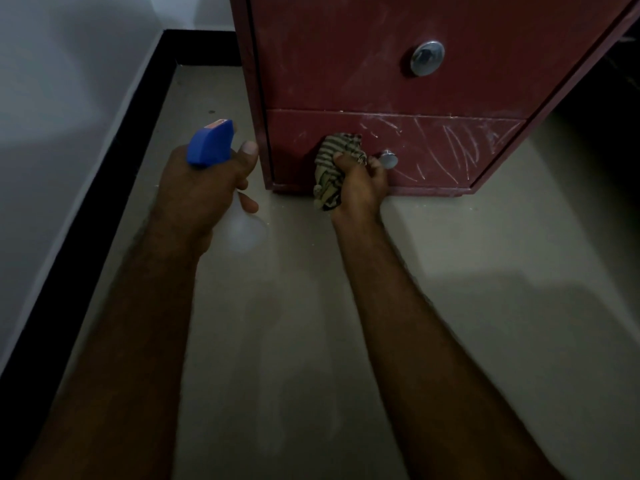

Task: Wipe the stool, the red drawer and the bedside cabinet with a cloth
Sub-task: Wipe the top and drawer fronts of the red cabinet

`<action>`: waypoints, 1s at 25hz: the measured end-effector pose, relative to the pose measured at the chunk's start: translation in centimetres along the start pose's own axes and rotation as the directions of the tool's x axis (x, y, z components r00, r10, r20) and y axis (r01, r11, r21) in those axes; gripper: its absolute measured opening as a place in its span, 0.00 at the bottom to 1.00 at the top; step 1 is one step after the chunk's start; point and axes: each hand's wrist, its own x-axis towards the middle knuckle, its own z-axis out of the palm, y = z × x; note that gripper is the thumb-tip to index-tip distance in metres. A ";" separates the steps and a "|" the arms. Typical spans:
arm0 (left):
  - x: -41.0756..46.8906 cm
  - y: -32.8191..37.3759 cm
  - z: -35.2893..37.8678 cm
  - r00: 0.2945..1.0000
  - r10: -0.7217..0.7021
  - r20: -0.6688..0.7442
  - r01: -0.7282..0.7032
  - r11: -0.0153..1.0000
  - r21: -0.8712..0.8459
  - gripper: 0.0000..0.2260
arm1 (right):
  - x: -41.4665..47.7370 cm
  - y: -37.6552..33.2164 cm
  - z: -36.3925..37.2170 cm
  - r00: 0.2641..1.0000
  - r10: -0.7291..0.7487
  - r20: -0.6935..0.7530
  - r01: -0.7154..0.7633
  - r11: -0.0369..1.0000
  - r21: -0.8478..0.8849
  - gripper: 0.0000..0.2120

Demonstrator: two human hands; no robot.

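A red cabinet (346,64) stands on the floor at the top of the view. Its low bottom drawer (450,150) is marked with pale scratches and has a round metal knob (388,159). My right hand (360,188) grips a bunched striped cloth (334,168) and presses it against the left part of that drawer front, just left of the knob. My left hand (204,181) holds a spray bottle with a blue trigger head (209,142) to the left of the cabinet, its pale body partly hidden below my fingers.
A larger upper panel carries a second round metal knob (427,58). A white wall (52,116) with a black skirting (104,188) runs along the left. Grey floor tiles (485,271) spread around the cabinet; a dark gap lies at the right.
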 end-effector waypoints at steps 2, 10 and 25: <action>-0.1 0.0 -0.1 1.000 -0.003 0.000 0.003 1.000 -0.005 0.06 | 0.0 1.1 -0.2 1.000 0.027 -0.012 -0.027 0.999 -0.047 0.30; -0.1 0.1 -0.1 1.000 0.006 -0.002 -0.006 1.000 -0.020 0.06 | -0.8 0.1 1.7 0.999 0.031 0.030 -0.029 0.999 -0.044 0.23; 0.0 0.0 -0.3 0.999 0.025 -0.027 -0.026 0.999 -0.046 0.07 | -2.8 1.9 4.1 0.994 0.112 0.017 -0.110 0.989 -0.099 0.21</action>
